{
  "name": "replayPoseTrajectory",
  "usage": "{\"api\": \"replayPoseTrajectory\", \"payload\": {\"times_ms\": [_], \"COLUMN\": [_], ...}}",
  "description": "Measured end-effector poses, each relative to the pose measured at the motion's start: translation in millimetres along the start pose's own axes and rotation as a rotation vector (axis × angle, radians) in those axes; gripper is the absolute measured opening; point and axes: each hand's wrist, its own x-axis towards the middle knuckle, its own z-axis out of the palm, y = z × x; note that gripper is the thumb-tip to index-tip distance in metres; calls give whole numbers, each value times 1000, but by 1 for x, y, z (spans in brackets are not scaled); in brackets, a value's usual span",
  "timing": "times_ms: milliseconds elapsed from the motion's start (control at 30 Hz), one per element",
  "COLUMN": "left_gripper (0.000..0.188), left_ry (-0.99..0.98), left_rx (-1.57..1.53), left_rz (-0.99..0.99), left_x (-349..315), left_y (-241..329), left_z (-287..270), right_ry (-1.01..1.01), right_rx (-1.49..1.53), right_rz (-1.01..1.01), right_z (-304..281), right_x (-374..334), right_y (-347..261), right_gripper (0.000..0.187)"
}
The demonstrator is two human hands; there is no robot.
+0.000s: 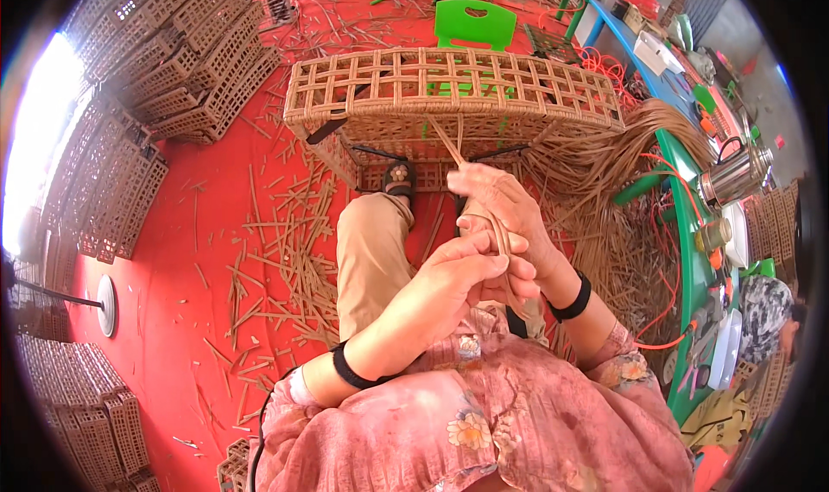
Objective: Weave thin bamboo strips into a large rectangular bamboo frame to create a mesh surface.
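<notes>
A long woven wicker basket (380,105) with an open lattice side stands before my knees. Brown weaving strands (451,145) run from its near edge down to my hands, held together above my lap. My left hand (466,272) is closed, thumb against fingers, pinching the strands. Just above and right of it, my right hand (501,203) is curled around the same strands, which loop over its palm. The strands' lower ends pass below the fingers and are partly hidden.
Lattice baskets (186,51) are stacked at the left. Cut scraps (294,259) litter the red floor. Long loose strands (596,181) hang right of the basket. A green table (688,276) at the right bears a metal kettle (734,177) and tools. A green chair (475,25) stands behind.
</notes>
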Motion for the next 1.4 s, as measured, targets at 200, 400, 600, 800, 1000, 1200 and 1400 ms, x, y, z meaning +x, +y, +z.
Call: {"api": "replayPoseTrajectory", "payload": {"times_ms": [200, 400, 600, 800, 1000, 1200, 1400], "left_gripper": [30, 26, 41, 16, 18, 21, 21], "left_ry": [-143, 227, -102, -245, 93, 136, -105], "left_rx": [191, 971, 1405, 1039, 1103, 985, 1192], "left_rz": [22, 525, 1163, 762, 612, 460, 541], "left_x": [-29, -20, 36, 37, 8, 3, -7], "left_y": [19, 35, 32, 23, 19, 5, -14], "left_z": [8, -21, 18, 20, 10, 3, 10], "right_ry": [62, 22, -116, 56, -72, -104, 123], "right_rx": [391, 372, 727, 910, 274, 641, 1297], "right_rz": [144, 39, -35, 148, 894, 605, 713], "right_z": [-15, -92, -155, -195, -253, -238, -96], "right_x": [2, 9, 4, -4, -85, -94, -60], "right_y": [-31, -68, -98, -84, -11, -77, -79], "right_gripper": [25, 46, 78, 78, 54, 43, 53]}}
